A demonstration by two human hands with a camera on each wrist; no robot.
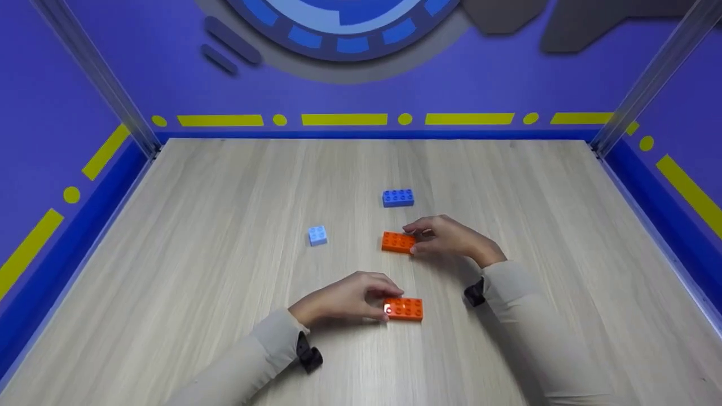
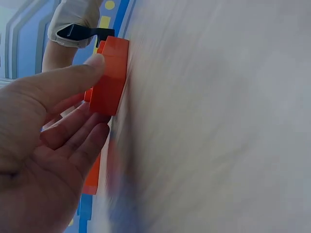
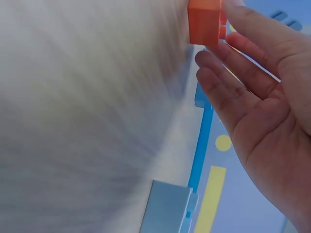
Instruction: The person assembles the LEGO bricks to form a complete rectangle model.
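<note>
Two orange bricks of the same shape lie studs up on the wooden table. My left hand [image 1: 352, 296] pinches the left end of the nearer orange brick [image 1: 404, 309] between thumb and fingers; in the left wrist view the thumb lies against that brick [image 2: 111, 75]. Farther back, my right hand [image 1: 451, 239] grips the right end of the other orange brick [image 1: 397, 242]. In the right wrist view this brick [image 3: 204, 22] is at the top, between thumb and fingers.
A blue brick [image 1: 398, 198] lies behind the farther orange brick. A small light blue brick [image 1: 317, 235] is to the left, and also shows large in the right wrist view [image 3: 166, 208]. Blue-purple walls [image 1: 350, 98] stand around the table [image 1: 225, 186].
</note>
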